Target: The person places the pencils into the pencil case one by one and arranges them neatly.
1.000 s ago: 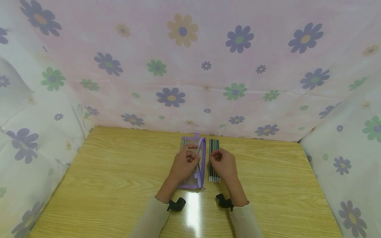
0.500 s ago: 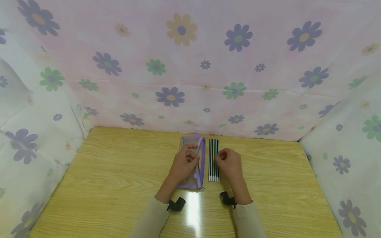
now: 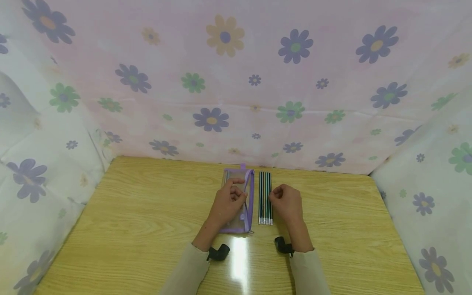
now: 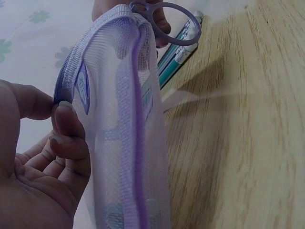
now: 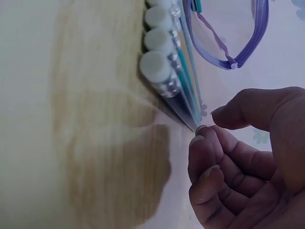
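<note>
My left hand pinches the zipped edge of a see-through mesh pencil pouch with purple trim between thumb and forefinger. Its zipper stands apart, and slim items show faintly through the mesh. Just right of the pouch, several pencils with dark and teal barrels lie side by side, white eraser ends toward me. My right hand is at the right side of this row, fingers bent and nothing between them. In the right wrist view a gap shows between its thumb and fingertips, close to the outermost pencil.
A wooden table bears everything. A flowered cloth hangs behind it and along both sides. A metal ring is attached at the pouch's near corner. Black wrist cameras sit on both wrists.
My right hand has moved right, from over the pencil row to its right side, so more of the pencils shows. The left hand and pouch have stayed in place.
</note>
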{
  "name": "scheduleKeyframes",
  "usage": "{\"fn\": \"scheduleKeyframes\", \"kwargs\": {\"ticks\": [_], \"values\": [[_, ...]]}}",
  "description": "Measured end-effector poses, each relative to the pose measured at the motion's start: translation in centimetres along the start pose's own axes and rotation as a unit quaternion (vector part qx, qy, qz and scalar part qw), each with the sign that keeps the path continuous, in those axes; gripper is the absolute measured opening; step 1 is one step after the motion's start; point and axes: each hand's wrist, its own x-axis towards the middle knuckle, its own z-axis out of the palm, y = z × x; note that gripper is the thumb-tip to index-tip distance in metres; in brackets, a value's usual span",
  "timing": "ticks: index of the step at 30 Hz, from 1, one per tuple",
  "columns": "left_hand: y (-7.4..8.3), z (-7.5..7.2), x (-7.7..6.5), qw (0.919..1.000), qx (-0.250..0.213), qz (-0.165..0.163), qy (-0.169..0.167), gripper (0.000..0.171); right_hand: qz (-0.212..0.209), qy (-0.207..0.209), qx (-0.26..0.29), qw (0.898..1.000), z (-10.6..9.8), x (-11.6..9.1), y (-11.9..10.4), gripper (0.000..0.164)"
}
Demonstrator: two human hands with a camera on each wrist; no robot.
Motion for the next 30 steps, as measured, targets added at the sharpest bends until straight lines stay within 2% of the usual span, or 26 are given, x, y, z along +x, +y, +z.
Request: {"fn": "scheduleKeyframes", "kwargs": {"ticks": [9, 20, 26, 30], "values": [[0.0, 0.1, 0.1, 1.0, 0.0, -0.002, 0.003, 0.039, 0.002, -0.012, 0.005, 1.0, 0.0, 0.0, 0.2, 0.009], [0.0, 0.2, 0.1, 0.9999, -0.007, -0.008, 0.007, 0.04, 0.017, -0.003, 0.0, 1.0, 0.4, 0.1, 0.4, 0.007], [0.2, 0.4, 0.1, 0.9996, 0.007, -0.022, 0.014, 0.042, 0.05, -0.004, -0.008, 0.999, 0.4, 0.0, 0.3, 0.014], [1.2, 0.4, -0.1, 0.9994, 0.0, -0.028, 0.018, 0.041, 0.065, 0.0, -0.011, 0.998, 0.6, -0.1, 0.1, 0.025]]}}
